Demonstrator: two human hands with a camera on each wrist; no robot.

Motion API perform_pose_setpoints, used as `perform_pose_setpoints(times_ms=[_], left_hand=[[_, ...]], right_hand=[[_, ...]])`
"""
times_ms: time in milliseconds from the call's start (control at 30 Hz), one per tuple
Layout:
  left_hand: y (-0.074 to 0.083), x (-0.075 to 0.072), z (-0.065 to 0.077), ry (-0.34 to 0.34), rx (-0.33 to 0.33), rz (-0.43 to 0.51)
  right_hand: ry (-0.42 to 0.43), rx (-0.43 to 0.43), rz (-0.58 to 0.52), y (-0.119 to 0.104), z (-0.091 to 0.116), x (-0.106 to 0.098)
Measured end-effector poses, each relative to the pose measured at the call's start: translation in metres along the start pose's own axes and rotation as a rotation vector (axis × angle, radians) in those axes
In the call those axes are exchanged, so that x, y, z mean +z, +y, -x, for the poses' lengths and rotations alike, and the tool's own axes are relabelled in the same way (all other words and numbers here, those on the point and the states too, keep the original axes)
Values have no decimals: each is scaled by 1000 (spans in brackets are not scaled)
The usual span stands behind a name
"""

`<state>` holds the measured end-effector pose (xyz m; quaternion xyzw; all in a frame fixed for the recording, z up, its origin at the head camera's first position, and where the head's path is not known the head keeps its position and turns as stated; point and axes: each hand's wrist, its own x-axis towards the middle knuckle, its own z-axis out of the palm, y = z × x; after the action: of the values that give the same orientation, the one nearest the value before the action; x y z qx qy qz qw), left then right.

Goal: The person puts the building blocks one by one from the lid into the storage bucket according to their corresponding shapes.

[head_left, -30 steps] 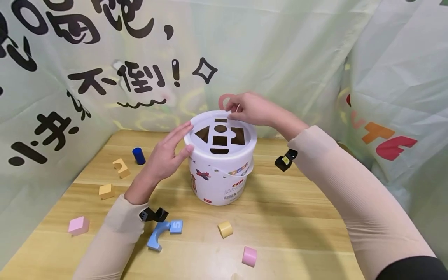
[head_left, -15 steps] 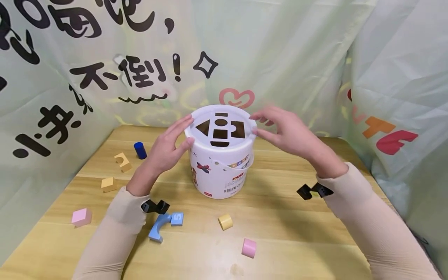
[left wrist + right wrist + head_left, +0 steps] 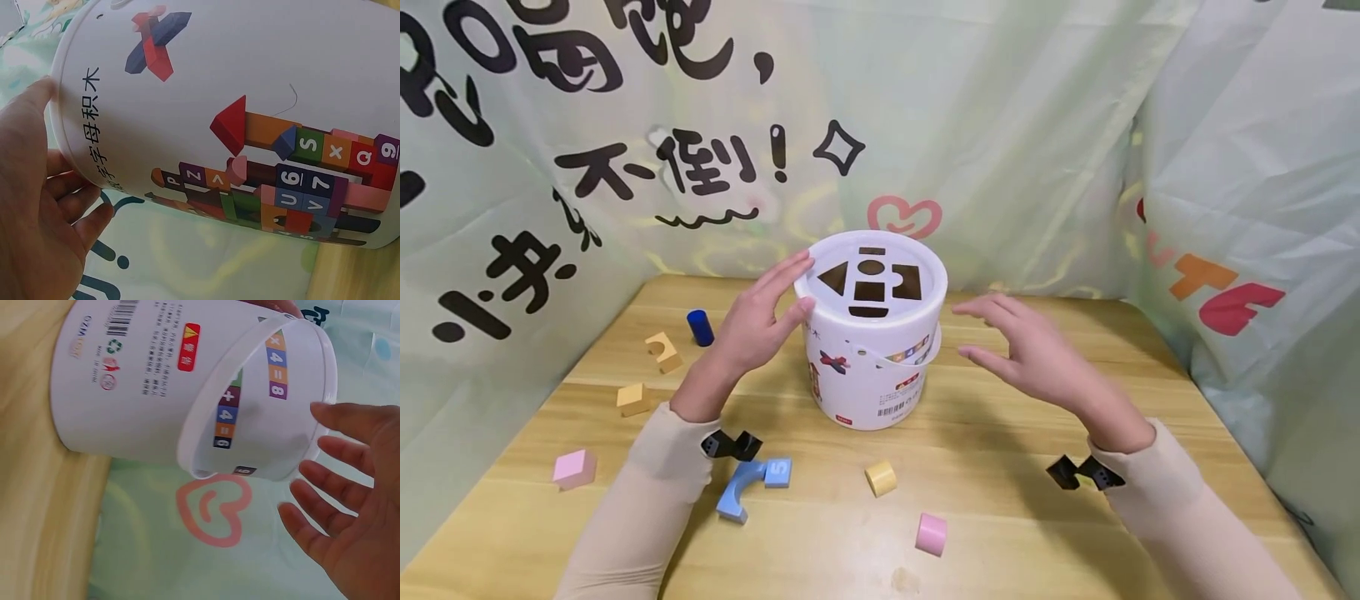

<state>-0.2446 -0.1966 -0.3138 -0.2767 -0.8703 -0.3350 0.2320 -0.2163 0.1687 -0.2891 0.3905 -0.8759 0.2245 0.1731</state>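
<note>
A white bucket with a printed side stands upright on the table, its white lid pierced by several shaped holes. My left hand rests on the left side of the rim, with fairly straight fingers on top and the thumb toward the front. In the left wrist view that hand touches the rim beside printed characters. Off the bucket's right side, my right hand hovers with thumb and fingers spread, holding nothing. The right wrist view has this hand close to the lid end, near the white handle.
On the left lie a blue cylinder, a yellow arch block, a yellow block and a pink block. Nearer lie a blue arch, blue square block, yellow half-cylinder and pink cylinder. A curtain hangs behind.
My right hand has come off the lid's far edge, swung to the right and lowered beside the bucket. The left hand stays on the rim. The blocks lie as before.
</note>
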Motion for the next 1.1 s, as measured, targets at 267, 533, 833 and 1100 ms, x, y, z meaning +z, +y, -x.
perform_pose_setpoints(times_ms=[267,533,833,1100], left_hand=[[0,1,-1,7,8,-2],[1,2,1,2,-2,-7],[1,2,2,12,7,-19],[3,2,4,8,3,-8]], right_hand=[[-138,-26,-82,2,26,15],[-392,1,-260,3,54,41],[-582,-114,-425,2,73,67],[-602,-155,-406,-7,80,78]])
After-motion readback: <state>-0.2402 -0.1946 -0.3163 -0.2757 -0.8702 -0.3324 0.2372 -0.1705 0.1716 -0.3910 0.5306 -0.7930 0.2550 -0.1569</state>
